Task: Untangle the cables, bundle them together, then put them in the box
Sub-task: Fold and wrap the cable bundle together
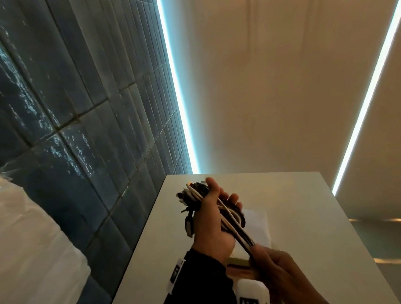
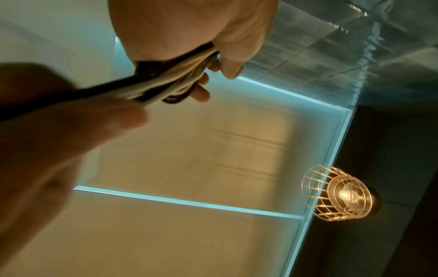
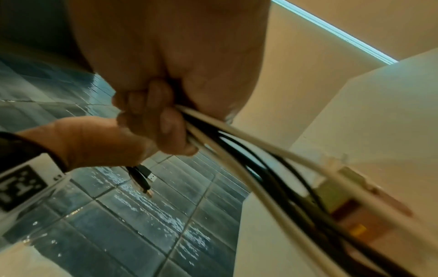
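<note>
We grip the cables (image 1: 229,219), a black-and-white bundle, above the white bench (image 1: 301,215). Our left hand (image 1: 212,228) curls round the coiled part, plugs dangling on its left. Nearer us, our right hand (image 1: 274,263) pinches the straight strands running down from it.
</note>
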`<state>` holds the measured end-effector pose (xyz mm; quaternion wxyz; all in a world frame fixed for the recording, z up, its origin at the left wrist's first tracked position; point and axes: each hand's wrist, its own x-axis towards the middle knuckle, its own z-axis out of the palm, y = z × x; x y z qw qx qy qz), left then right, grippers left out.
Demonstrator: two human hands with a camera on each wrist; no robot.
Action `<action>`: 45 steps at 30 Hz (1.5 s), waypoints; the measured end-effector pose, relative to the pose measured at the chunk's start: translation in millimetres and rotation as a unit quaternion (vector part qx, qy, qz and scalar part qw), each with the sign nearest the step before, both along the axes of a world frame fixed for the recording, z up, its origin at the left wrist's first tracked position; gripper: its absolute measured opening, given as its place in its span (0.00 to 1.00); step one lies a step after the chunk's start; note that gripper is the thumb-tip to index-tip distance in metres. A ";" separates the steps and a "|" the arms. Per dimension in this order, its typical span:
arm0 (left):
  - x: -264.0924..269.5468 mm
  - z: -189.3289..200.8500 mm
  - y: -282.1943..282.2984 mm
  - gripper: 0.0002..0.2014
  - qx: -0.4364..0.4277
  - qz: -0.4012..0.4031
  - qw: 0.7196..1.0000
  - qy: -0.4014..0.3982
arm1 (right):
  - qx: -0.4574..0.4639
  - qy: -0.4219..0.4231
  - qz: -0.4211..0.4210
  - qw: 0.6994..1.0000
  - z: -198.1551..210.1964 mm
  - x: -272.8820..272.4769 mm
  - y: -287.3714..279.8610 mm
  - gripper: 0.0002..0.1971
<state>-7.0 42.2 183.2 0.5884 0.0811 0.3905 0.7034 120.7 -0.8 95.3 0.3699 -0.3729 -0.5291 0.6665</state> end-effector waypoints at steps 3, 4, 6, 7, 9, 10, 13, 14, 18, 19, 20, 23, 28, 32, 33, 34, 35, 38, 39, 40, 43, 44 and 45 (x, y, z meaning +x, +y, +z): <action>-6.7 0.2 -3.6 0.14 0.017 -0.031 0.999 -0.033 | -0.061 0.045 0.041 0.996 -14.3 4.8 -7.3 0.34; -7.7 0.2 -5.8 0.14 0.018 -0.039 0.999 -0.033 | -0.078 0.047 0.050 0.995 -16.1 9.6 -7.6 0.31; -10.9 -0.5 -10.3 0.14 0.018 -0.064 0.997 -0.031 | -0.081 0.029 0.077 0.993 -20.5 22.2 -10.1 0.25; -13.4 -1.0 -12.0 0.14 0.018 -0.081 0.996 -0.027 | -0.061 0.001 0.092 0.994 -25.3 30.3 -9.6 0.24; -19.5 -4.4 -15.1 0.14 0.015 -0.118 0.993 -0.015 | -0.017 -0.088 0.100 0.991 -31.1 48.8 -6.5 0.27; -22.5 -7.4 -17.1 0.14 0.017 -0.135 0.991 -0.007 | -0.014 -0.116 0.109 0.987 -28.0 59.7 -1.8 0.28; -27.2 -19.2 -29.1 0.13 0.032 -0.191 0.980 0.047 | -0.005 -0.128 0.168 0.977 -2.1 84.4 16.1 0.25; -27.1 -24.2 -33.5 0.13 0.037 -0.211 0.974 0.075 | -0.004 -0.122 0.175 0.977 9.1 91.8 23.7 0.24; -20.6 -36.0 -47.3 0.16 0.048 -0.281 0.939 0.191 | 0.079 -0.179 0.160 0.967 49.3 96.2 40.4 0.18; -17.3 -35.4 -49.5 0.15 0.052 -0.292 0.931 0.213 | 0.107 -0.202 0.159 0.961 60.2 92.2 44.8 0.16; -14.1 -34.8 -50.4 0.13 0.057 -0.301 0.922 0.236 | 0.141 -0.215 0.159 0.953 69.8 86.9 48.0 0.14; -8.3 -31.3 -49.2 0.16 0.060 -0.306 0.906 0.286 | 0.242 -0.253 0.147 0.925 89.3 70.8 55.1 0.13; -9.8 -24.0 -51.5 0.19 0.102 -0.341 0.893 0.275 | 0.357 -0.313 0.106 0.874 99.1 54.4 56.1 0.09; -9.3 -15.6 -51.7 0.22 0.095 -0.396 0.861 0.306 | 0.376 -0.338 0.116 0.855 104.9 50.3 55.7 0.11; -8.3 -14.2 -51.1 0.20 0.081 -0.397 0.847 0.343 | 0.374 -0.349 0.121 0.851 104.7 50.3 56.7 0.10; -7.6 -13.9 -50.2 0.17 0.067 -0.388 0.837 0.380 | 0.370 -0.356 0.126 0.849 104.4 50.0 57.5 0.10; -5.8 -14.6 -48.9 0.14 0.054 -0.372 0.832 0.408 | 0.365 -0.360 0.132 0.848 104.8 49.8 58.4 0.09; 0.1 -17.3 -48.1 0.10 0.047 -0.332 0.835 0.437 | 0.338 -0.375 0.158 0.849 111.7 50.1 61.5 0.10; 1.3 -18.7 -48.4 0.09 0.049 -0.322 0.838 0.438 | 0.321 -0.369 0.171 0.855 115.0 50.8 62.4 0.10; 1.8 -20.9 -48.4 0.08 0.051 -0.310 0.841 0.441 | 0.298 -0.356 0.184 0.866 118.6 52.2 62.8 0.11; 2.0 -24.2 -48.2 0.07 0.060 -0.281 0.840 0.461 | 0.232 -0.311 0.207 0.898 127.6 53.4 58.6 0.17; 2.0 -24.0 -48.1 0.07 0.064 -0.279 0.837 0.466 | 0.236 -0.314 0.200 0.898 128.8 52.3 56.9 0.19; 1.5 -23.3 -48.0 0.08 0.068 -0.281 0.835 0.469 | 0.253 -0.325 0.186 0.892 128.8 50.7 56.5 0.20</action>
